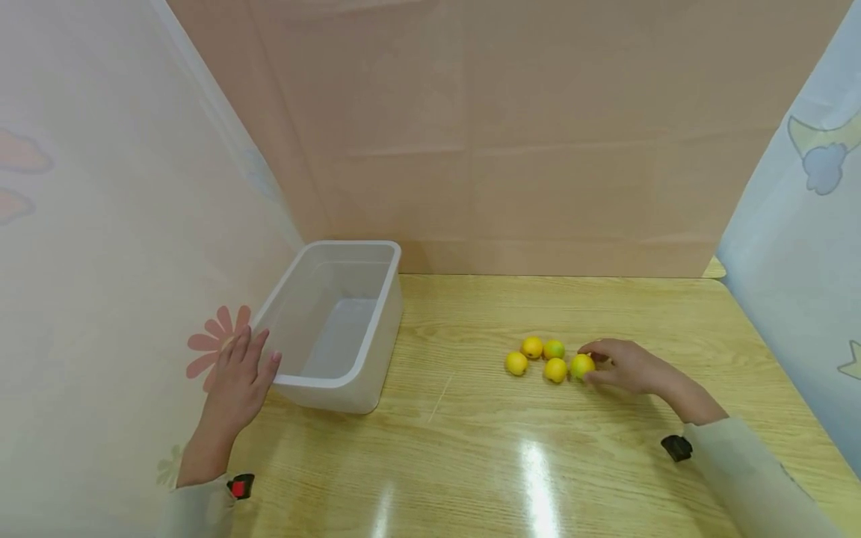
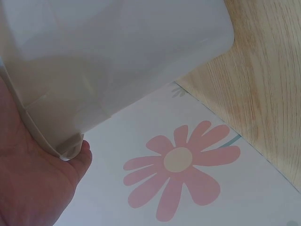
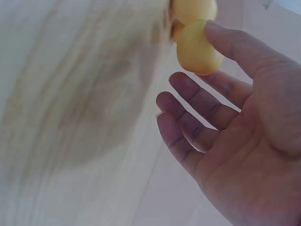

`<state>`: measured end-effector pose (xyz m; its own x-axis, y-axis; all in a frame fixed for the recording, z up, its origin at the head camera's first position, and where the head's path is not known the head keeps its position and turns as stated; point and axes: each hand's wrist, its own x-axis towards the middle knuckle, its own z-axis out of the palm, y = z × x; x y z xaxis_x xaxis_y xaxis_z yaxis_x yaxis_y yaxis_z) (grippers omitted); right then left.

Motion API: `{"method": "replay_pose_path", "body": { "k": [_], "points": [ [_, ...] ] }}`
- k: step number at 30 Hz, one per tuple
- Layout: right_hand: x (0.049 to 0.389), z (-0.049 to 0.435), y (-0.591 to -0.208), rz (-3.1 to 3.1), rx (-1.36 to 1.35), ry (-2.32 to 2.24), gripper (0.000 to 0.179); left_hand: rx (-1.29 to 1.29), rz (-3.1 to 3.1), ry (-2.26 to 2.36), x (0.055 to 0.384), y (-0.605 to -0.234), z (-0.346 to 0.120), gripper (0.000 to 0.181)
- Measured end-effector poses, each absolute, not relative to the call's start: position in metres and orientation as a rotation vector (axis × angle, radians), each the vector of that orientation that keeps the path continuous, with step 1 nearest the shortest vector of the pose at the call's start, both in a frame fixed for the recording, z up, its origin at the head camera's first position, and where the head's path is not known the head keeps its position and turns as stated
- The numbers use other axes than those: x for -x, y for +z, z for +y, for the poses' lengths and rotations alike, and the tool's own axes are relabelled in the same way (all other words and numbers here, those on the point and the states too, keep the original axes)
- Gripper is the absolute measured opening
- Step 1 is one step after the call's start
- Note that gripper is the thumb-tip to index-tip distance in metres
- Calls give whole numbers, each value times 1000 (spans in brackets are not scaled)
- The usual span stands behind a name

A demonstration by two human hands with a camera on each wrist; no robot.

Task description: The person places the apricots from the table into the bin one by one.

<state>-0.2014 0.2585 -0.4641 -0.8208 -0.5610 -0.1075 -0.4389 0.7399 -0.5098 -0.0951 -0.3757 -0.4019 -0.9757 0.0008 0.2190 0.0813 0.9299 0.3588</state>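
In the head view, my right hand is at a group of small round fruits, with thumb and index finger on either side of a yellow-green fruit. The right wrist view shows that fruit pinched by the thumb and index finger, the other fingers loosely bent. Several similar yellow fruits lie just left of it on the table. My left hand rests on the near-left rim of a white plastic bin, fingers fairly straight. In the left wrist view the bin's corner lies against that hand.
The bin stands upright on the wooden table, at its left side. A brown paper-like backdrop closes off the back. Patterned pale sheets hang at the left and right.
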Motion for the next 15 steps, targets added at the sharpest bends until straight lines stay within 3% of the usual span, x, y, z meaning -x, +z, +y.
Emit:
{"method": "replay_pose_path", "body": {
  "k": [15],
  "points": [
    [211, 251, -433, 2665, 869, -675, 50, 77, -2847, -558, 93, -400, -375, 61]
  ]
}}
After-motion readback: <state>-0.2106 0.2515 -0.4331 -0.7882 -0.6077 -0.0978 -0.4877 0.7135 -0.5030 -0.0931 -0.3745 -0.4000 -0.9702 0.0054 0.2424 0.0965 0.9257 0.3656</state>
